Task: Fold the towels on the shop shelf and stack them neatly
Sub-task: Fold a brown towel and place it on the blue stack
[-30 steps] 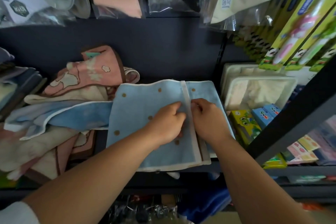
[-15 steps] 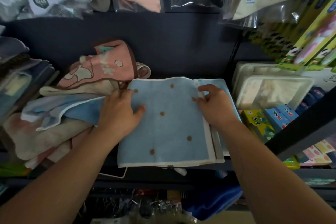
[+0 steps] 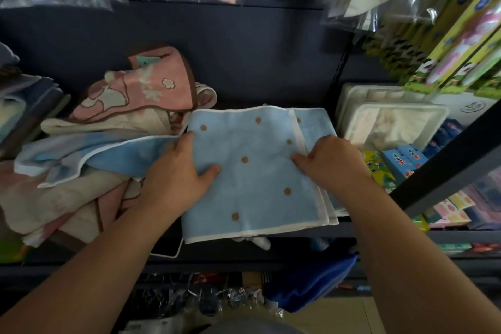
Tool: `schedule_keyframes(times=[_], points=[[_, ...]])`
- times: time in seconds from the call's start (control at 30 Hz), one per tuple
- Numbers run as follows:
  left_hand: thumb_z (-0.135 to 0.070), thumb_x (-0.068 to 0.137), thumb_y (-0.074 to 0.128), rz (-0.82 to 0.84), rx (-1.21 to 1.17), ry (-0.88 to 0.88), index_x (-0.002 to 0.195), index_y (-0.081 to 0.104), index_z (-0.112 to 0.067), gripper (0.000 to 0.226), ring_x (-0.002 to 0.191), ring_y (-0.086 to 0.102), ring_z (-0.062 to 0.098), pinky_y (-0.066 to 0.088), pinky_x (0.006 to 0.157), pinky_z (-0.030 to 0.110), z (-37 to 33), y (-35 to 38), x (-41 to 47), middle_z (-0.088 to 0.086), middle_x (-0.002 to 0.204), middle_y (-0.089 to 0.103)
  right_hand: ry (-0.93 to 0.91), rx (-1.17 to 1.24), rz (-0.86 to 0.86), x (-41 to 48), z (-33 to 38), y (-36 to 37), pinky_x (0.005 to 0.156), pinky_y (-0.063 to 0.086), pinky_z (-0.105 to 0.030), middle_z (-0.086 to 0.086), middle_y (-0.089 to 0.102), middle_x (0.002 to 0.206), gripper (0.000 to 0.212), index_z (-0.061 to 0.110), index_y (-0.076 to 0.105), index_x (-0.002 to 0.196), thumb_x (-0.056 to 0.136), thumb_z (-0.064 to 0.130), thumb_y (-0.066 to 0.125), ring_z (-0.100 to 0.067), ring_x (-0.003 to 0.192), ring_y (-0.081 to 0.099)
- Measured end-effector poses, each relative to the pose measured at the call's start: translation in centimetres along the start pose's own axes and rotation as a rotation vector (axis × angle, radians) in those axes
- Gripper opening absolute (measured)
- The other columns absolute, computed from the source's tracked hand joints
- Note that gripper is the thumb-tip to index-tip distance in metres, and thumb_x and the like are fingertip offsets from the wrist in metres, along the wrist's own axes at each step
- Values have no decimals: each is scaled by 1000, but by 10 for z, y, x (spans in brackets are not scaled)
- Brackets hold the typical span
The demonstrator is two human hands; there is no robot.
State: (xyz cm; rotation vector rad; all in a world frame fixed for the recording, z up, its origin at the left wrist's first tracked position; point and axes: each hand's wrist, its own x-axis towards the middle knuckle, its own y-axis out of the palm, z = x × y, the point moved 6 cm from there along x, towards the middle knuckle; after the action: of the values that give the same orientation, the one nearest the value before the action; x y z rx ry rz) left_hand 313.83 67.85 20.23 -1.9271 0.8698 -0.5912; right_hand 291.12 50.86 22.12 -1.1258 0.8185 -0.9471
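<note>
Head view, blue towel (image 3: 257, 171): folded into a rectangle, brown dots, white border; it lies on the dark shelf (image 3: 217, 251) with its near edge hanging over the front lip.
My left hand (image 3: 176, 173): released, fingers straight; I see it pressing the towel's left edge, thumb spread across the top.
My right hand (image 3: 330, 163): fingers curled, grasping the white border at the towel's right side, where the folded layers show.
Loose towels (image 3: 67, 192): rumpled heap touching the blue towel's left side.
Pink towel (image 3: 151, 89): on top of the heap, at the back.
Right bay: plastic-wrapped packs (image 3: 390, 125), with small blue boxes (image 3: 404, 158) in front.
</note>
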Motion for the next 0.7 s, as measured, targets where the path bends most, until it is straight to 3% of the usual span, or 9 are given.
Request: schedule_keyframes(times=[0.1, 0.23, 0.37, 0.47, 0.6, 0.7], points=[[-46, 84, 74, -11, -170, -35, 150, 34, -29, 79, 114, 63, 31, 51, 91, 42, 7, -4, 1, 7, 133, 62, 19, -5, 44, -3, -2, 1, 70, 40, -32, -2, 51, 83, 43, 15, 55, 88, 89, 58, 59, -25, 80, 51], [-40, 83, 77, 29, -419, -147, 144, 36, -39, 74, 87, 70, 20, 58, 81, 44, 19, -1, 0, 1, 108, 70, -1, 40, 36, -4, -2, 2, 67, 43, -32, -3, 59, 82, 34, 13, 63, 88, 94, 45, 54, -29, 87, 65], [-34, 85, 76, 54, -429, -127, 142, 40, -36, 68, 86, 68, 16, 54, 70, 35, 20, -1, 0, -5, 96, 66, -53, 150, -112, -9, 5, -18, 75, 44, -35, -11, 66, 100, 30, 10, 64, 102, 101, 37, 51, -34, 99, 63], [-31, 86, 76, 71, -377, -100, 141, 42, -32, 65, 79, 64, 12, 48, 60, 29, 16, -2, -2, -8, 84, 62, -51, 143, -147, -10, 4, -23, 73, 43, -34, -7, 60, 95, 25, 11, 61, 105, 101, 33, 52, -29, 89, 58], [-40, 81, 78, 96, -270, -72, 147, 35, -32, 79, 87, 66, 19, 54, 73, 37, 13, 0, -4, -3, 94, 65, -34, -1, -48, -9, -5, -8, 69, 46, -34, -13, 65, 99, 23, 11, 57, 105, 100, 32, 52, -28, 80, 55], [-42, 79, 80, 106, -260, -61, 148, 32, -33, 85, 93, 66, 19, 57, 81, 42, 11, 0, -5, -2, 102, 67, -48, -94, -28, -14, -4, -3, 68, 46, -35, -14, 67, 105, 24, 14, 55, 109, 99, 36, 53, -33, 91, 63]])
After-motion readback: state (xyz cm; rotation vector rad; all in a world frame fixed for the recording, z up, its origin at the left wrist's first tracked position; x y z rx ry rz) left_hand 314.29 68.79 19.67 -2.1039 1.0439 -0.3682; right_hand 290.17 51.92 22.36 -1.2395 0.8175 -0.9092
